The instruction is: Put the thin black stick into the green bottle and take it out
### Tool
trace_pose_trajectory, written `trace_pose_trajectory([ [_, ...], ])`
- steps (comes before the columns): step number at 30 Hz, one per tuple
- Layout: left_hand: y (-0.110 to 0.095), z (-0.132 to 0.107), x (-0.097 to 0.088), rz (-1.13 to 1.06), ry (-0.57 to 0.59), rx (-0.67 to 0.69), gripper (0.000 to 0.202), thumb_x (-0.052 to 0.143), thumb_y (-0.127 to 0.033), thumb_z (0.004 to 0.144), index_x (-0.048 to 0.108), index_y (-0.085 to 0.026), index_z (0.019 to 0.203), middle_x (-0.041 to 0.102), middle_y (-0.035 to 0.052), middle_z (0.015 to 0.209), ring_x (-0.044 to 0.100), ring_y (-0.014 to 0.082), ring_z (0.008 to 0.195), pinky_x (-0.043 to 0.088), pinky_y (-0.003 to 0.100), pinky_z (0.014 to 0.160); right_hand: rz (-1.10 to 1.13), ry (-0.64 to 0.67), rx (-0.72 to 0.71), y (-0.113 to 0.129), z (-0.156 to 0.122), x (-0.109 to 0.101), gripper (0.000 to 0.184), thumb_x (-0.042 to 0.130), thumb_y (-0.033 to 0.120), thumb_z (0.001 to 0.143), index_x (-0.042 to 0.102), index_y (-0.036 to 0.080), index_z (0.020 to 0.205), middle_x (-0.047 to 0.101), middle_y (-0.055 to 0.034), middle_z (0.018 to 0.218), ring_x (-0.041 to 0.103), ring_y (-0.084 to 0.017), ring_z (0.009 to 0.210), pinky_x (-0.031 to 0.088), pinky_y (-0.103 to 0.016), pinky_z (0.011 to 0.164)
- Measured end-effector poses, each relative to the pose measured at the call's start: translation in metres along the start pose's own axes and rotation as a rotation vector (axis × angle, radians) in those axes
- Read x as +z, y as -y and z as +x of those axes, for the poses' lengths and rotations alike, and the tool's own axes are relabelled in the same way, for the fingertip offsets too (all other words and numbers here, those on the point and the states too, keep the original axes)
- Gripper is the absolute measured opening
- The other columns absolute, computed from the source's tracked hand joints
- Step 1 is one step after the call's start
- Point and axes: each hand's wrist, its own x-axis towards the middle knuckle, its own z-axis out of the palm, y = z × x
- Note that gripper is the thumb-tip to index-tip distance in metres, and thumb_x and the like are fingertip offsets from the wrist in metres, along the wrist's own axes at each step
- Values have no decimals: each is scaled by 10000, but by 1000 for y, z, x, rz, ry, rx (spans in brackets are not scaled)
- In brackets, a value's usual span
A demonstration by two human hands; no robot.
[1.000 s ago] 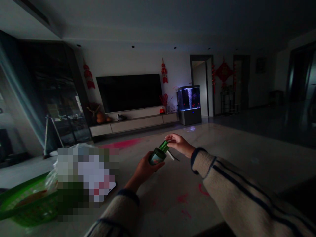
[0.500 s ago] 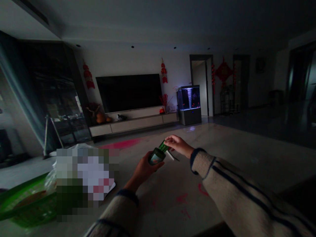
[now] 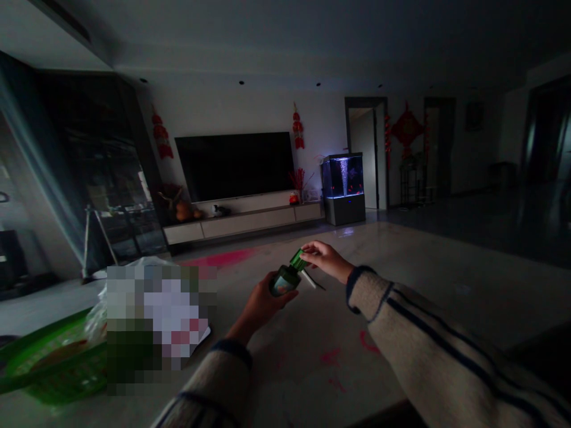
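In a dim room I hold a small green bottle [image 3: 284, 282] above a pale table [image 3: 401, 309]. My left hand [image 3: 261, 304] is wrapped around the bottle's body from below. My right hand [image 3: 325, 260] pinches the green cap [image 3: 297, 260] at the bottle's top with its fingertips. A thin white stick-like item [image 3: 310, 280] lies on the table just beyond the bottle. Both sleeves are beige with dark stripes.
A green plastic basket [image 3: 49, 371] stands at the table's left edge, beside a blurred-out patch. Red marks [image 3: 330, 358] stain the tabletop. Farther off are a dark TV [image 3: 234, 165] on a low cabinet, a lit aquarium [image 3: 342, 177] and a doorway.
The hands and bottle stay almost where they were. The view has shifted slightly, and my right hand's fingers have moved a little on the cap.
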Motion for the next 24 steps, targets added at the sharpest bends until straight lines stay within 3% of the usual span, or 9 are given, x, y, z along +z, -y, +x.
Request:
trace_pose_trajectory([
  [8, 4, 1, 1, -33, 22, -22, 661, 656, -481, 576, 481, -121, 1102, 608, 32, 772, 537, 99, 504, 439, 227, 472, 5, -17, 48, 5, 0, -2, 174, 604, 213, 695, 532, 165, 846, 563, -5, 792, 542, -82, 618, 414, -190, 498],
  [19, 1, 0, -1, -29, -6, -5, 599, 659, -446, 587, 492, -132, 1068, 617, 41, 814, 578, 120, 593, 467, 230, 528, -22, -71, 65, 0, 4, -10, 216, 616, 184, 679, 560, 163, 886, 601, -13, 805, 545, -83, 640, 413, -189, 529],
  [24, -1, 0, -1, -27, -15, -3, 591, 656, -455, 587, 499, -130, 1055, 617, 40, 821, 585, 129, 625, 473, 238, 546, -51, -85, 143, -2, 8, -18, 161, 560, 202, 718, 602, 173, 871, 615, 6, 725, 515, -67, 532, 377, -184, 483],
])
